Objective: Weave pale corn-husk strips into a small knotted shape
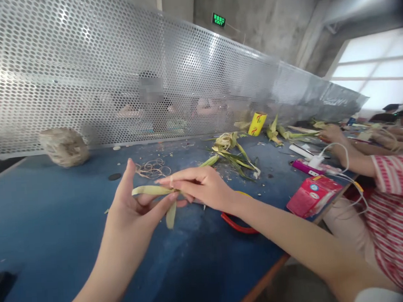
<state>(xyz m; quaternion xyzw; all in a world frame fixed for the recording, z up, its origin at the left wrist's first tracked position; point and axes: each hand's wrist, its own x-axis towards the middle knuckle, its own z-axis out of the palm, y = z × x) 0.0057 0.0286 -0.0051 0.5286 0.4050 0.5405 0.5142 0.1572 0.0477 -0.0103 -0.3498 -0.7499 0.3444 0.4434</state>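
Note:
Both hands meet above the blue table [75,241], closed on a pale green strip of corn husk [151,189]. My left hand [130,212] pinches it from the near side, thumb and fingers close to the crossing point, with its thumb-side edge raised. From the right, my right hand [206,186] grips the same spot with its fingertips. One end of the husk sticks out to the left and another hangs down below the fingers. Just behind the hands lies a loose tangle of thin brown string [153,169]. Under my right forearm a red and yellow curved handle [240,225] partly shows.
Behind the hands lie corn husks [233,152] and a yellow can-like container [257,124]. A beige wrapped bundle [64,146] stands left by the perforated metal screen [111,75]. A red box [312,195] and purple power strip [307,167] sit right, near a co-worker's arm [351,151].

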